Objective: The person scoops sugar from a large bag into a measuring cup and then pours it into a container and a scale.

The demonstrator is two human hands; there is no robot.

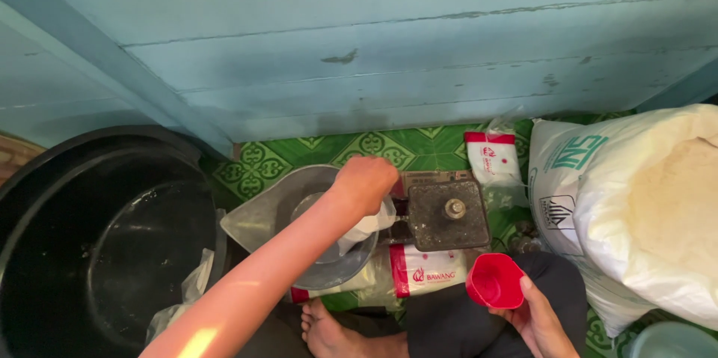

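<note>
My left hand (366, 182) reaches out over a grey metal pan (269, 212) and grips the top of a clear plastic bag (363, 227) that stands in the pan. Low at the right, my right hand (542, 320) holds a small red plastic cup (495, 280), its mouth facing up and nothing visible inside. Just right of the pan sits the dark flat platform of a balance scale (447, 214) with a small round weight (455, 208) on it. My bare foot (329, 332) and dark-clad knee lie below the pan.
A large open white sack (636, 216) of pale powder stands at the right. A big black tub (105, 246) fills the left. White-and-red packets lie under the pan (430, 272) and behind the scale (492, 156). The floor is green patterned vinyl (389, 148); a blue plank wall (374, 44) rises behind.
</note>
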